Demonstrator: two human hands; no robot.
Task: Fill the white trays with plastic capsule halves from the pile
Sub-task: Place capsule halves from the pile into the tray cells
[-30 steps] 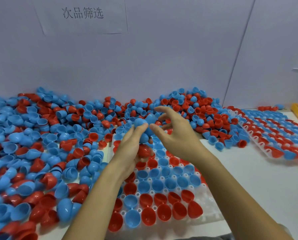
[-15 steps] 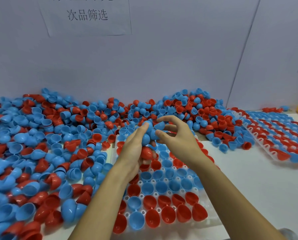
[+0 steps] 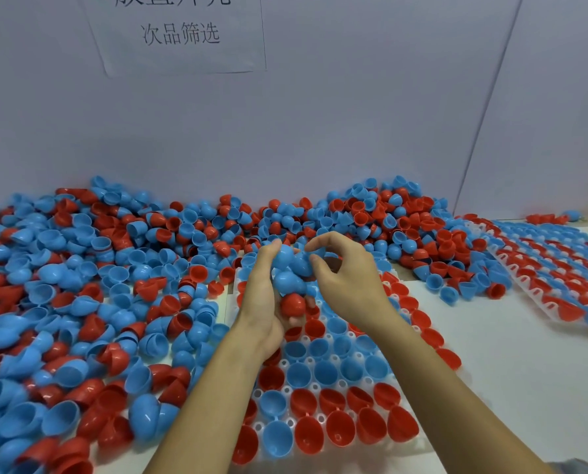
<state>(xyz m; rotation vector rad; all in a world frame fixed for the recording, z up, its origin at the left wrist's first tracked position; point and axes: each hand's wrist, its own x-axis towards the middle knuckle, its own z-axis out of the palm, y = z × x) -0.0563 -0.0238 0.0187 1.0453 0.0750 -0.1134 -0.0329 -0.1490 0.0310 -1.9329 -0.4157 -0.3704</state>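
Wall (image 3: pixel 320 131) behind the bench carries a paper sign (image 3: pixel 179 32) with printed characters. Table (image 3: pixel 525 354) is white, bare patch on your right. The pile (image 3: pixel 97 285) of red and blue capsule halves spreads from the left edge across the back to right of centre, loose and mixed, many open side up. White tray (image 3: pixel 323 391) sits straight in front of you, under both forearms; its visible pockets hold red and blue halves, open side up. Second tray (image 3: pixel 559 278) lies far right, well apart from the first, also loaded in red and blue rows. Your left hand (image 3: pixel 261 299) is cupped palm inward, gripping a stack of blue halves (image 3: pixel 287 268) and one red half (image 3: pixel 293 304) above the tray's far end. Your right hand (image 3: pixel 347 278) is curled, thumb and fingertips pinching a blue half at the top of that stack.
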